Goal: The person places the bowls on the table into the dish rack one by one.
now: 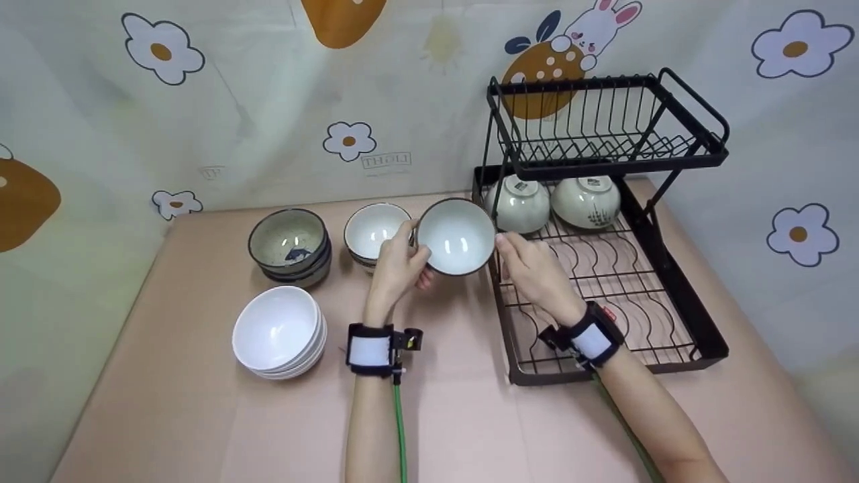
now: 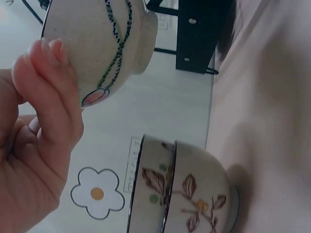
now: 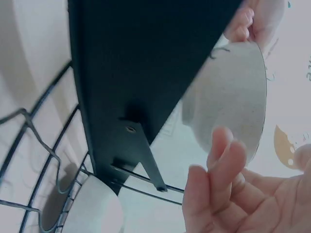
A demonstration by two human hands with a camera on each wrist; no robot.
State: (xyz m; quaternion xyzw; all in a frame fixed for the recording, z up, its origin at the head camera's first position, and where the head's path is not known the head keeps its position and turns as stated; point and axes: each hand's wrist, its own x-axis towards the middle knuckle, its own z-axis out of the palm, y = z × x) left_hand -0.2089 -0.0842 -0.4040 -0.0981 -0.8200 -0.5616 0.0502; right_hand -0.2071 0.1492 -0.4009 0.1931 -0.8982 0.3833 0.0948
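A bowl (image 1: 456,236) with a pale inside and dark rim is held up off the table, tilted with its opening towards the head camera. My left hand (image 1: 398,263) grips its left rim, thumb at the edge and fingers against the outside. On the right rim, my right hand (image 1: 537,272) pinches the edge beside the rack. The left wrist view shows a twisted green-blue line pattern on the bowl's outer wall (image 2: 104,43). Just left of it stands a stack of bowls (image 1: 376,231), with brown leaves painted on their sides (image 2: 199,189).
A black two-tier dish rack (image 1: 611,376) stands at right, with two upside-down bowls, one at left (image 1: 522,206) and one at right (image 1: 586,202), in its lower back row. Stacked grey-green bowls (image 1: 290,245) and stacked white bowls (image 1: 278,332) are at left. A patterned curtain (image 1: 255,107) hangs behind.
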